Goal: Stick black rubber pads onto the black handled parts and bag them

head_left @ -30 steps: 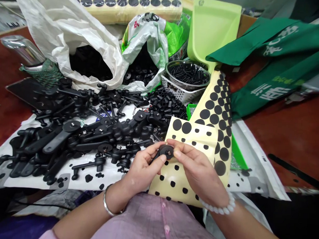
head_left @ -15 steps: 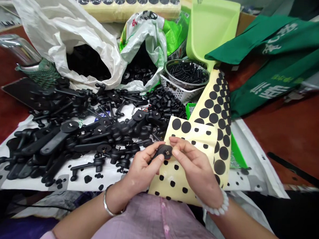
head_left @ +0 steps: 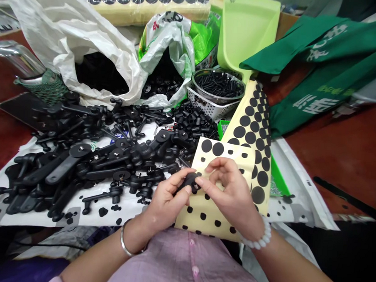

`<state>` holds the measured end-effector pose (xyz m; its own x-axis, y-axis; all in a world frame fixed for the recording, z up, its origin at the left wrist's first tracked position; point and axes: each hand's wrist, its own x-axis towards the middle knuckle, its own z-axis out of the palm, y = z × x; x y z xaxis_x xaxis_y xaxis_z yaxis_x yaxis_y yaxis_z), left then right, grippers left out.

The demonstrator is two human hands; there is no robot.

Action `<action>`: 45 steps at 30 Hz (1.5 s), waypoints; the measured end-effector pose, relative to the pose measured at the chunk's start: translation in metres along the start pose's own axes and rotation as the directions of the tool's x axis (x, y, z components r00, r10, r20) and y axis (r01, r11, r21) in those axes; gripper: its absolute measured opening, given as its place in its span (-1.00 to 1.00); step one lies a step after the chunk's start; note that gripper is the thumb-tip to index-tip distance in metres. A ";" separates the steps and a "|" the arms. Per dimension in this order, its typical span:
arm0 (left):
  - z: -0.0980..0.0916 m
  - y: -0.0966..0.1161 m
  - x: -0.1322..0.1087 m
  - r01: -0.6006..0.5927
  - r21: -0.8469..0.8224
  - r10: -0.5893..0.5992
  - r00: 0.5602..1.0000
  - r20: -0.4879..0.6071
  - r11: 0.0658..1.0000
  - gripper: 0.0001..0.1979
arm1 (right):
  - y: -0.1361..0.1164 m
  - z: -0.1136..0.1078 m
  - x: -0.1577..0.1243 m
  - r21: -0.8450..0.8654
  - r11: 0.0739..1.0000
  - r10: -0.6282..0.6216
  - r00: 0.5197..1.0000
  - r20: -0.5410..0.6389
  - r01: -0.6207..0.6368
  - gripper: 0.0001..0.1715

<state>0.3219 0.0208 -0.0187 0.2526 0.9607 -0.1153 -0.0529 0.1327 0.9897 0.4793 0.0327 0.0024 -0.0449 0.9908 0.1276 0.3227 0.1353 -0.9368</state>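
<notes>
Head view: left hand (head_left: 168, 198) fingers closed on a small black part (head_left: 190, 180), held just above the yellow sticker sheet (head_left: 203, 212) in front of the person. Right hand (head_left: 232, 197) meets it from the other side, thumb tip pressed on the part, other fingers curled in tight (no gap visible). Pile of black levers (head_left: 90, 161) lies on the surface to the left. Basket of screws (head_left: 218, 86) sits behind, well apart.
</notes>
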 end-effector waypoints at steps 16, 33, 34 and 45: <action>-0.006 0.003 -0.001 -0.011 -0.506 0.085 0.989 0.123 0.862 -0.47 | -0.003 0.007 -0.007 0.256 0.962 0.021 0.959 0.281 -0.096 -0.71; -0.016 0.002 -0.023 -0.003 0.137 -0.038 0.955 0.294 0.991 -0.24 | -0.022 -0.013 -0.010 -0.596 0.233 -0.458 0.628 0.630 0.768 -0.55; -0.016 0.002 -0.024 -0.022 0.159 -0.024 0.960 0.280 0.987 -0.26 | -0.020 -0.011 -0.010 -0.592 0.243 -0.480 0.626 0.615 0.768 -0.53; -0.006 -0.013 -0.013 -0.137 0.307 0.147 0.989 -0.012 0.942 -0.35 | 0.007 0.016 -0.004 -0.568 0.562 -0.571 0.779 0.259 0.601 -0.58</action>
<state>0.3135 0.0080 -0.0310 0.2307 0.9725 0.0308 0.2118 -0.0811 0.9739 0.4663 0.0293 -0.0102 -0.4646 0.6940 0.5500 0.6912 0.6725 -0.2646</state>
